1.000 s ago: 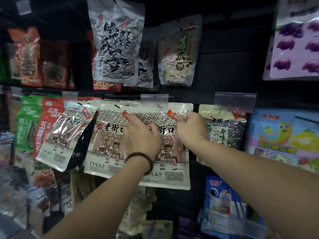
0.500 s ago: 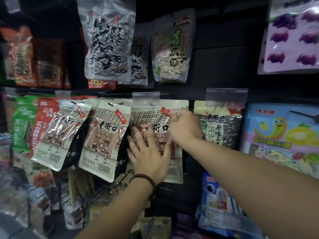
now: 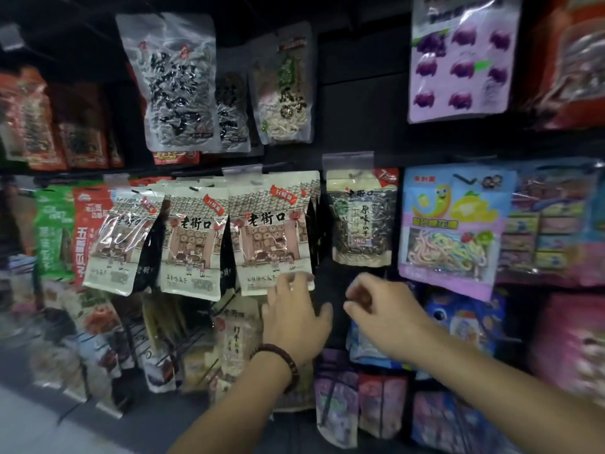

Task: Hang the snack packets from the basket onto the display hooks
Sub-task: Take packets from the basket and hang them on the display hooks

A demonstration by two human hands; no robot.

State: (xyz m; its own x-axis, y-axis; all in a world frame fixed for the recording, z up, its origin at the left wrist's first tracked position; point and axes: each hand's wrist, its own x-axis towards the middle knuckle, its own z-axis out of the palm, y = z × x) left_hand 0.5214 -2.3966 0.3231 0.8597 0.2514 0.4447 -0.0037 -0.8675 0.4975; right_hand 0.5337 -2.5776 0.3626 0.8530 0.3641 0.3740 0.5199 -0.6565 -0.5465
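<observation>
The cream snack packet (image 3: pixel 271 231) hangs in the middle row, just beside a matching packet (image 3: pixel 193 237) on its left — the left hand (image 3: pixel 294 319), fingers loosely extended, touches its bottom edge, while the right hand (image 3: pixel 383 309) hovers nearby, loosely curled and empty

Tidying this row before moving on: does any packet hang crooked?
Yes. The leftmost cream packet hangs tilted, its bottom angled left over the red packet; the rightmost cream packet hangs straight.
</observation>
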